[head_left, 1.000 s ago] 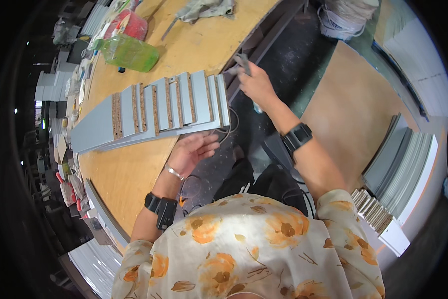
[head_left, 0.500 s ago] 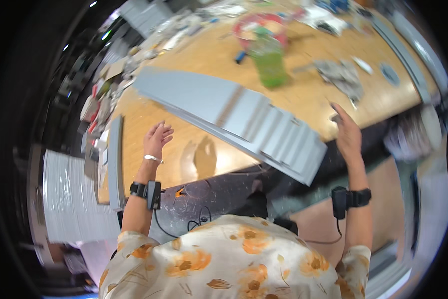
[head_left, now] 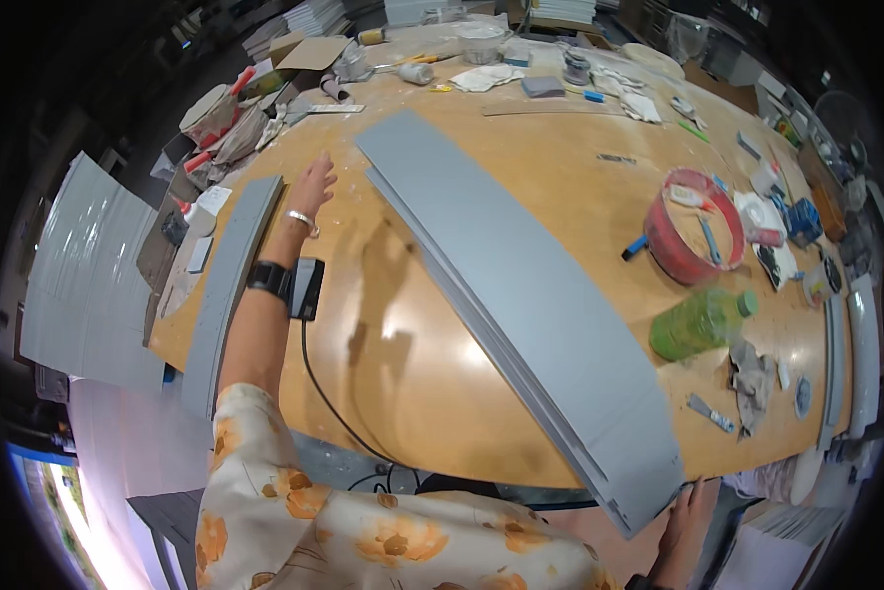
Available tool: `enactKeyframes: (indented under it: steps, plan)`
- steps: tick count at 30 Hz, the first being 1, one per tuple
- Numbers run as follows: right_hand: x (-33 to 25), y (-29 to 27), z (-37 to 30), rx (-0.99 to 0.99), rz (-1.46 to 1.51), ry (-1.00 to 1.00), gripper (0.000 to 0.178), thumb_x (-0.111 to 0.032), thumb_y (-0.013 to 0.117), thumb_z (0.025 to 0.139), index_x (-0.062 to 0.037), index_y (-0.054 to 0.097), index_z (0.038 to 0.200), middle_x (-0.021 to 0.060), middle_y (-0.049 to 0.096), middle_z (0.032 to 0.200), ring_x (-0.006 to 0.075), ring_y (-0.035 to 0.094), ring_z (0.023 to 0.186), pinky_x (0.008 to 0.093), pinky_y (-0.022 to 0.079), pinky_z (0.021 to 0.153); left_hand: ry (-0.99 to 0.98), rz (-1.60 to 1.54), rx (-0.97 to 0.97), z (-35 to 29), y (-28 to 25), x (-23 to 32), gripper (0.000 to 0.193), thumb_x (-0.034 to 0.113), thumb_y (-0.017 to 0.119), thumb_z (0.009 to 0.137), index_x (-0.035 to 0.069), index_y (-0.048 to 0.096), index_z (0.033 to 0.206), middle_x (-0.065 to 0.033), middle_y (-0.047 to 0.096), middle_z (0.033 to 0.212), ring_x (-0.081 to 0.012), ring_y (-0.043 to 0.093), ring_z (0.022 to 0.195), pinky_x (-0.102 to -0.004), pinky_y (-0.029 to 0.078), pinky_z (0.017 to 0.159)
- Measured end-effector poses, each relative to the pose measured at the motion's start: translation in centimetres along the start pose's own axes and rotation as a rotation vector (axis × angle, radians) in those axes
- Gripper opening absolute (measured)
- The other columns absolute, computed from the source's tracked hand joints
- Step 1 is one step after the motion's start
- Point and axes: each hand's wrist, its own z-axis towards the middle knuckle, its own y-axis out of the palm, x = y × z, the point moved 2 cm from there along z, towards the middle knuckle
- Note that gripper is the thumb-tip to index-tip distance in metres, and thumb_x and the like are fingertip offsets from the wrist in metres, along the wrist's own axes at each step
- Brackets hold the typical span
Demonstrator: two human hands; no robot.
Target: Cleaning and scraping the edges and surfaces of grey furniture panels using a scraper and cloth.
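A stack of long grey panels [head_left: 520, 285] lies slantwise on the wooden table, its near end jutting past the front edge. Out to the left of the stack, my left hand [head_left: 314, 185] hovers above the table with its fingers apart and nothing in it. At the near right corner of the panels is my right hand [head_left: 690, 513], fingers stretched out beside the edge. Whether it touches the panels is hard to tell, and its thumb is partly hidden.
Another grey strip [head_left: 233, 285] lies along the table's left edge. To the right are a red bucket [head_left: 696, 236] with tools, a green bottle [head_left: 693, 324] on its side, a rag [head_left: 753, 379] and a putty knife [head_left: 709, 413]. Tools and cloths crowd the far side.
The view has swung round. My left hand has reached farther forward, my right has come down to the panels' near end. The panel layers, fanned out before, now look evenly stacked. The bottle now lies down.
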Motion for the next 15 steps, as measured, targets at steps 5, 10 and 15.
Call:
enactKeyframes:
  steps: [5, 10, 15]
  plan:
    - [-2.7, 3.1, -0.3, -0.068, 0.758, 0.195, 0.068, -0.041, 0.037, 0.096, -0.0046, 0.007, 0.145, 0.0161, 0.020, 0.147, 0.0284, 0.024, 0.134, 0.0385, 0.023, 0.108, -0.032, 0.144, -0.138, 7.2, 3.3, 1.4, 0.085, 0.066, 0.041, 0.084, 0.005, 0.026, 0.141, -0.0148, 0.034, 0.143, -0.0303, 0.039, 0.127, -0.0441, 0.033, 0.100]
    - [-2.0, 3.7, 0.2, -0.135, 0.817, 0.077, 0.075, -0.046, 0.039, 0.095, -0.0061, 0.000, 0.145, 0.0143, 0.016, 0.148, 0.0286, 0.022, 0.135, 0.0402, 0.020, 0.109, 0.098, 0.435, -0.157, 10.6, 6.0, 0.8, 0.069, 0.059, 0.050, 0.083, -0.001, 0.057, 0.118, -0.0161, 0.061, 0.110, -0.0219, 0.057, 0.094, -0.0333, 0.047, 0.077]
    - [-6.4, 3.5, 0.4, -0.165, 0.794, 0.050, 0.074, -0.050, 0.035, 0.094, -0.0051, 0.006, 0.145, 0.0131, 0.023, 0.146, 0.0272, 0.027, 0.133, 0.0401, 0.022, 0.109, 0.273, 0.376, -0.293, 10.2, 6.7, -1.3, 0.056, 0.047, 0.061, 0.080, 0.001, 0.061, 0.111, -0.0090, 0.065, 0.085, -0.0153, 0.058, 0.069, -0.0274, 0.047, 0.064]
